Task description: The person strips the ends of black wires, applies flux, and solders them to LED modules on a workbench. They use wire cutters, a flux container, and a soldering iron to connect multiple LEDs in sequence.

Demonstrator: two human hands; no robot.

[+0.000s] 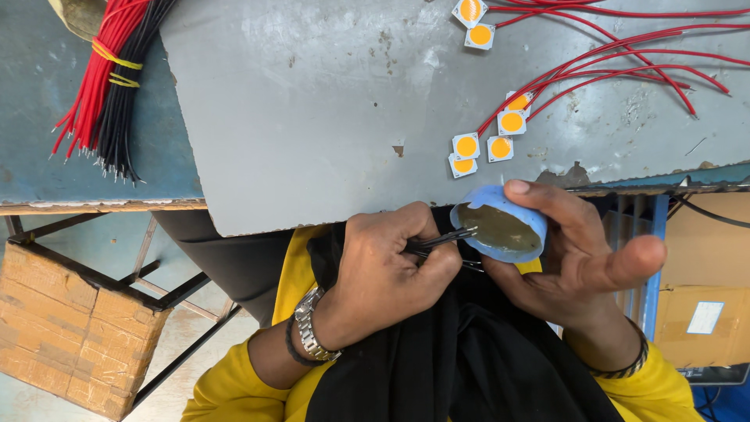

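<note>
The left hand [387, 270] is curled into a loose fist with its fingers pressed together around a small bunch of thin black wires [441, 241], whose bare ends poke into the brownish paste inside a small blue tub [500, 227]. The right hand [582, 258] cradles that tub from beneath and behind – one finger lies over the far rim, the thumb juts out free to the side, and the remaining fingers are bent under the tub's base. The tub sits tilted toward the wearer, just off the near edge of the grey sheet [328, 101] that covers the bench, and above a lap draped in black cloth [469, 359]. On the sheet, just beyond the tub, a cluster of small square white chips with round yellow centres [488, 141] lies with red wires [625, 70] running away from them; two more chips [474, 22] rest farther from the tub near the sheet's far edge. Well off to the left of the tub, a bundle of red and black wires tied with yellow bands [109, 78] rests on the blue bench top [39, 117]. Below that, further left of the tub – a cardboard box [70, 328] stands on the floor, and a metal watch [308, 332] circles the left wrist.
</note>
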